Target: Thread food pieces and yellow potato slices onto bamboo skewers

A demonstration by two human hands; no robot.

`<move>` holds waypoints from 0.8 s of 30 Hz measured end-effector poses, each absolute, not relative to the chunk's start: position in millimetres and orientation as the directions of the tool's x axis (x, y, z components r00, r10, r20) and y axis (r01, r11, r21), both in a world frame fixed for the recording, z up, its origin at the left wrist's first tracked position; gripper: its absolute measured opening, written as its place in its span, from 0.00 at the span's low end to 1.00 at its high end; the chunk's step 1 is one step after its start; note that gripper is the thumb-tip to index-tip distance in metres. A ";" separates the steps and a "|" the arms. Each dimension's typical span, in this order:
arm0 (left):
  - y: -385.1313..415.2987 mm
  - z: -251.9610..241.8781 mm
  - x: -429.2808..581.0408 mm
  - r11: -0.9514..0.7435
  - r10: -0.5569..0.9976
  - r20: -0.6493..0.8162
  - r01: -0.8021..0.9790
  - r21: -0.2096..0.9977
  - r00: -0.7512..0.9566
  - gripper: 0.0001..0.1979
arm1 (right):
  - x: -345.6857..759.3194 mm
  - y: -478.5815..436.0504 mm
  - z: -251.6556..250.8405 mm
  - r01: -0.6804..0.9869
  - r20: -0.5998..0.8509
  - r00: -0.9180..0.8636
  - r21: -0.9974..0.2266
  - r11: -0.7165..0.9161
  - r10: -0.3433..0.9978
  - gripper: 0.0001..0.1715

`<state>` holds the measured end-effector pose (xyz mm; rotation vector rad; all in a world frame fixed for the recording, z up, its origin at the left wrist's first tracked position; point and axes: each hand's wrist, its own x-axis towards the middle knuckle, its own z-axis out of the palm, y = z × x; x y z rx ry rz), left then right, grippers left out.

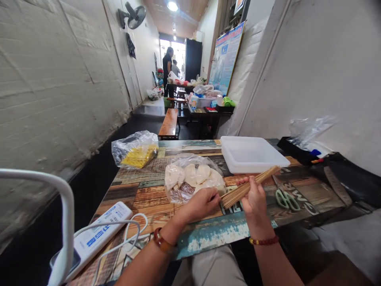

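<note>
My right hand (254, 200) is closed around a bundle of thin bamboo skewers (235, 194), which slants up to the right above the table. At the bundle's lower left end is my left hand (204, 204), its fingers curled and pressed together; what they grip, if anything, is hidden. Just beyond the left hand lies a clear plastic bag (193, 176) with pale, rounded flat pieces and something brown inside. Behind the skewers stands a white plastic tub (253, 163). Green-handled scissors (287, 198) rest on the table to the right of my right hand.
At the table's far left is a clear bag with yellow packets (138, 157). A white power strip (101, 234) and its cable lie near left. On the right are a black tray (293, 151) and a black bag (351, 178). A bench (169, 122) and two people stand farther back.
</note>
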<state>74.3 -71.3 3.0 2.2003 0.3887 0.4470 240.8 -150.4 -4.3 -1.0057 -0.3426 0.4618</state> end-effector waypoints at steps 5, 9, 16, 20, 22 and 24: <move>-62.5 11.9 65.4 -0.546 0.324 0.128 0.075 0.834 0.937 0.13 | 288.9 -158.5 2.8 -0.059 0.133 0.926 -0.873 0.484 0.353 0.11; -52.5 19.4 56.9 -0.348 0.356 0.099 0.033 0.937 0.929 0.15 | 322.2 -178.4 10.3 0.116 0.232 0.954 -0.870 0.478 0.190 0.13; -44.3 14.3 58.2 0.022 0.565 0.097 -0.133 0.991 0.820 0.21 | 334.1 -204.9 -8.3 0.583 0.378 0.623 -0.808 -0.084 0.685 0.19; -44.7 10.4 60.4 0.044 0.578 0.111 -0.166 0.985 0.809 0.20 | 337.4 -198.6 -42.4 0.799 0.278 0.368 -0.582 -0.150 0.887 0.20; -46.2 10.0 60.8 0.007 0.560 0.118 -0.147 0.989 0.820 0.20 | 341.2 -192.8 -57.9 0.833 0.303 0.369 -0.527 -0.168 0.879 0.21; -48.8 10.5 61.1 -0.043 0.524 0.120 -0.115 0.992 0.843 0.19 | 344.0 -187.3 -67.8 0.844 0.346 0.362 -0.515 -0.147 0.865 0.21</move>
